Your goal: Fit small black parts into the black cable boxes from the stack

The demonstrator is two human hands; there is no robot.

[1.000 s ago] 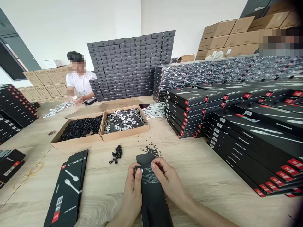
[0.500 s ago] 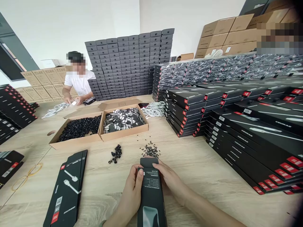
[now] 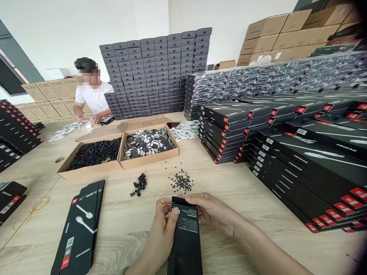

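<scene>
I hold a long black packaging box point(image 3: 185, 238) lengthwise on the wooden table point(image 3: 243, 198), its printed back side up. My left hand point(image 3: 160, 233) grips its left edge with the thumb pressed on the top corner. My right hand point(image 3: 210, 210) curls over the far end, fingers pressing on the end flap. Just beyond the box lie a scatter of tiny black parts point(image 3: 181, 181) and a small clump of bigger black pieces point(image 3: 139, 184).
A flat stack of black boxes point(image 3: 80, 225) lies at my left. Two open cartons hold black parts point(image 3: 94, 152) and black-and-white items point(image 3: 147, 143). High stacks of black boxes point(image 3: 301, 152) fill the right side. A person in a white shirt point(image 3: 93, 99) works at the far left, by white cables point(image 3: 186, 131).
The box's end flap, standing out a second ago, is now folded down under my right fingers. Both hands stay on the box, which has shifted slightly toward me.
</scene>
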